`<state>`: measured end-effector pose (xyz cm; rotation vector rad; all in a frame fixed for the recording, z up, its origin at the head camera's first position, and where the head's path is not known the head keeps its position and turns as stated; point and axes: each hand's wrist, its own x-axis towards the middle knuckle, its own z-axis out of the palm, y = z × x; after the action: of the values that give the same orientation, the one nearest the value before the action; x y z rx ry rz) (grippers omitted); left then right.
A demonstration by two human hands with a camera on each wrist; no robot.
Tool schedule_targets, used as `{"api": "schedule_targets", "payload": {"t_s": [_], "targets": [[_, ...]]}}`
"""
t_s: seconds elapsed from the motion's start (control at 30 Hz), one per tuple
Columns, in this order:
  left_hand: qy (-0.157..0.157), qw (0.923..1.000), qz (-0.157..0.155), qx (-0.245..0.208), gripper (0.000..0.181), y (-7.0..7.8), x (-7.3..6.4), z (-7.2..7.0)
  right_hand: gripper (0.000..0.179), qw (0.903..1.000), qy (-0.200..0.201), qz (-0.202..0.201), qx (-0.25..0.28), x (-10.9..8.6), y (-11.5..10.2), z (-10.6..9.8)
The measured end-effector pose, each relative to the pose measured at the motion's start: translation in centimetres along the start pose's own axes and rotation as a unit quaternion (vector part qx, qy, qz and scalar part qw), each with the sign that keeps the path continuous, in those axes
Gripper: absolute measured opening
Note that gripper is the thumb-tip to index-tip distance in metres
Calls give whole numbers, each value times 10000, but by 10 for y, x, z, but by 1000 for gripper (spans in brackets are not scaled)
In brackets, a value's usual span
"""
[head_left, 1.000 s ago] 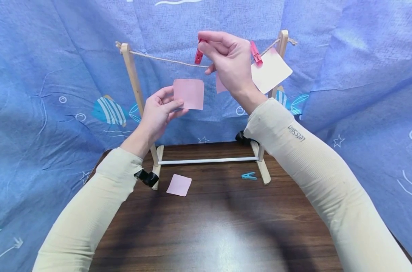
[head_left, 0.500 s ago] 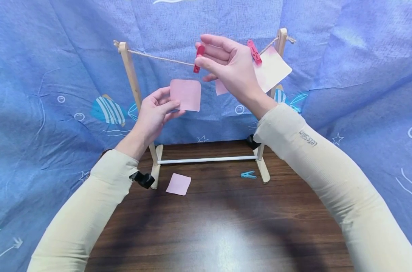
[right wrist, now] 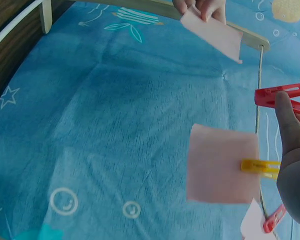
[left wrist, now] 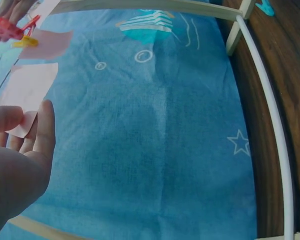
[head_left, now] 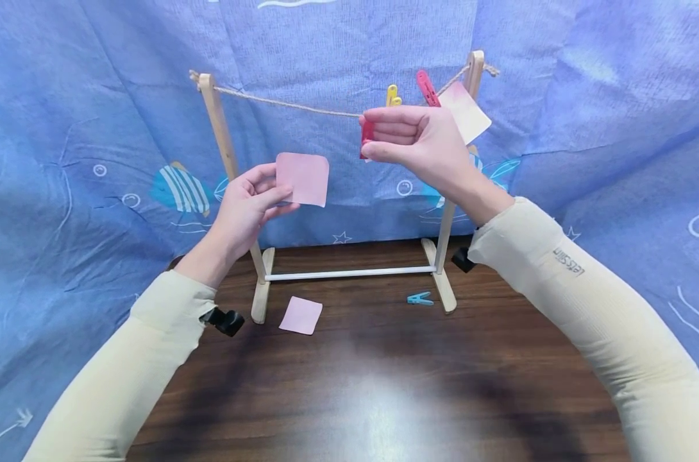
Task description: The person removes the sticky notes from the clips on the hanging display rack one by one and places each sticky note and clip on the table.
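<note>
My left hand [head_left: 242,205] pinches a square pink paper note [head_left: 304,179] by its lower left side, below the rope [head_left: 292,104]. In my right hand [head_left: 430,138] is a red clothespin [head_left: 366,136], held between thumb and fingers close to the rope. The right wrist view shows that clothespin's tip beside the rope; whether it touches I cannot tell. Just under that hand, a yellow clothespin [right wrist: 256,166] clips another pink note [right wrist: 220,165] to the rope. Farther right, a second red clothespin [head_left: 427,88] stands at the rope by a pale note [head_left: 466,114].
Two wooden posts [head_left: 219,128] carry the rope, joined low down by a white bar [head_left: 349,274]. On the brown table [head_left: 338,385] lie a pink note [head_left: 301,315] and a blue clothespin [head_left: 420,298]. A blue patterned cloth [head_left: 326,212] hangs behind.
My right hand has moved down and right with the red clothespin, uncovering the yellow clothespin in the head view. My left hand, holding the note, has shifted slightly down and left.
</note>
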<state>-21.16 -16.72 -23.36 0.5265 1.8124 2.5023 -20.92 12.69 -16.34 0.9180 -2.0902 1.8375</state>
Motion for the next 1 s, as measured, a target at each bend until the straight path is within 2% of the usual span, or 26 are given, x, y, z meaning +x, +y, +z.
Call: {"api": "schedule_targets", "payload": {"t_s": [0.1, 0.23, 0.47, 0.53, 0.6, 0.77, 1.0], "targets": [[-134, 9998, -45, 172, 32, -1, -8, -5, 37, 9999, -111, 27, -31, -7, 5, -7], [-273, 9986, -73, 446, 32, -4, -20, -12, 34, 9994, -284, 41, 195, -20, 15, -17], [-340, 9973, -117, 645, 28, -20, -46, -22, 37, 9980, -555, -32, 286, -53, 37, -33], [-374, 9967, -153, 697, 25, -27, -53, -28, 38, 9980, -604, 109, 150, -63, 44, -36], [-410, 9959, -204, 785, 23, -35, -60, -33, 37, 9970, -691, 274, -207, -75, 53, -38], [-460, 9911, -471, 1157, 17, -57, -75, -47, 35, 9883, -967, 660, -975, -101, 81, -43], [-656, 9793, -1037, 1610, 19, -91, -99, -66, 47, 9786, -1222, 1258, -1074, -135, 126, -44]]}}
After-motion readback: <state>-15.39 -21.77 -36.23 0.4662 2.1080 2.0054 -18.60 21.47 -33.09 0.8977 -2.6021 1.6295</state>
